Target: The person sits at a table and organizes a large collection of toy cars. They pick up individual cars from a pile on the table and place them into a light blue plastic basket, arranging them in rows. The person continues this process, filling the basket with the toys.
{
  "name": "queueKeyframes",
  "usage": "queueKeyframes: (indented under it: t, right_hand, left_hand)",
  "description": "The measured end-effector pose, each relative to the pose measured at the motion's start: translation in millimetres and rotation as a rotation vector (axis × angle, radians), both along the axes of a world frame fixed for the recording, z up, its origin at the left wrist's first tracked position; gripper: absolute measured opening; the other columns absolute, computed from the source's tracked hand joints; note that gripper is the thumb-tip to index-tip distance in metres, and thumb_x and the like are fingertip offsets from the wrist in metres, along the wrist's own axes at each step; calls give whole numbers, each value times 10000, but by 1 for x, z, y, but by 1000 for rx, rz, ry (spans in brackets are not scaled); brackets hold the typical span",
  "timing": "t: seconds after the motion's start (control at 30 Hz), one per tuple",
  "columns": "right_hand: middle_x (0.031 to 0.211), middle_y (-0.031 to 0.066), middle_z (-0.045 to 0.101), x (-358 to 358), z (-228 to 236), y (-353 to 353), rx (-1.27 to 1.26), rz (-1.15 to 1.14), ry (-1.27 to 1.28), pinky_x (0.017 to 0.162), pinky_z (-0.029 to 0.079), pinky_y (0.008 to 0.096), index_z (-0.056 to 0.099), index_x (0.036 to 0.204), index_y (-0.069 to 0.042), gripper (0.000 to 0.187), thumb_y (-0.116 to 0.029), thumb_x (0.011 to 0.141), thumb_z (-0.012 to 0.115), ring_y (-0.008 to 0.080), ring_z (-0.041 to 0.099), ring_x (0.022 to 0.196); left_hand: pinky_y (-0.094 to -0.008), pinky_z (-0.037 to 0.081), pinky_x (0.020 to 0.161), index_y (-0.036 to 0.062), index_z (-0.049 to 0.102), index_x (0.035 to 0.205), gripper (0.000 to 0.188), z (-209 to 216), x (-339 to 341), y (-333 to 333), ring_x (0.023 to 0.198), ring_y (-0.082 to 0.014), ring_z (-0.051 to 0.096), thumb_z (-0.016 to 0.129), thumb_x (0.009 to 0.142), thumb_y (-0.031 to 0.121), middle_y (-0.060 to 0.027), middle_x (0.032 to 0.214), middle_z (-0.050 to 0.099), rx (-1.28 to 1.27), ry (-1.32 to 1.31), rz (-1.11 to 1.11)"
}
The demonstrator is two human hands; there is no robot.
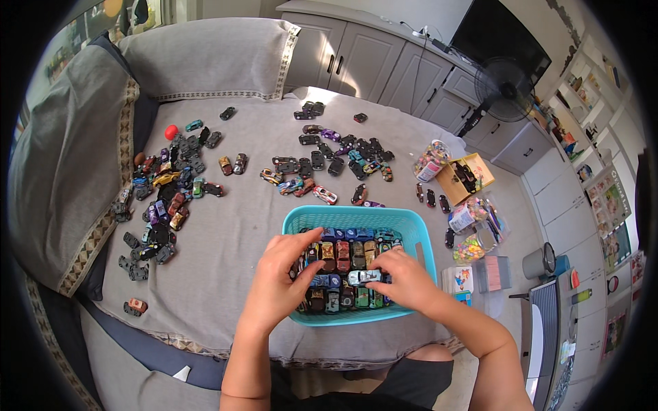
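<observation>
Grey cloth (233,240) under turquoise basket (356,216), toy cars (343,255) packed inside in rows. Our left hand (276,270) spread wide over left end — seems empty. Our right hand (409,279) pinches pale-blue car (364,277) above nearer rows — we'd best keep it level, fingertips clear of neighbours.

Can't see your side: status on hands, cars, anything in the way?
Right hand pinching pale-blue toy car. Left hand open over turquoise plastic basket. Multicoloured toy cars inside, in rows. No visible obstruction.
</observation>
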State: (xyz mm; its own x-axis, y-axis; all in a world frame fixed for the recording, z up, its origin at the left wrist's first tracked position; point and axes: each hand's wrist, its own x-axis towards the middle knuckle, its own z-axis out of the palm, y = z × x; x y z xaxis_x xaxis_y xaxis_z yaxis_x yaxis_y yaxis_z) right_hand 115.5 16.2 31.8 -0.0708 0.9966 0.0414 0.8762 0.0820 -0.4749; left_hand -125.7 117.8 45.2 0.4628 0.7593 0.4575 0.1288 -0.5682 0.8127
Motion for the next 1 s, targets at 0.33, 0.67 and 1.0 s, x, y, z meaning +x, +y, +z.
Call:
queueKeyframes:
  t: [0.33,0.67,1.0]
  right_hand:
    - [936,124,552,-20,-8,4,21,54,-168,765,490,425,598,982,-40,304,-137,742,758,327,599,891]
    - [948,109,592,-16,-8,2,-26,66,-212,755,507,413,639,976,-50,264,-175,768,742,314,623,887]
    - [866,81,608,-11,12,9,-32,-52,44,704,499,348,651,1054,-59,311,-195,790,743,232,619,775]
  left_hand:
    - [-345,483,819,28,637,1168,455,2,1,-1,910,-240,609,730,725,-21,-91,1047,691,-8,10,-15]
    - [-353,482,829,24,642,1158,432,4,1,-2,930,-257,614,724,735,-18,-104,1034,688,-8,18,-15]
    - [-336,463,853,38,627,1183,389,-3,10,-7,941,-222,588,698,801,58,-91,1009,665,-156,-62,-27]
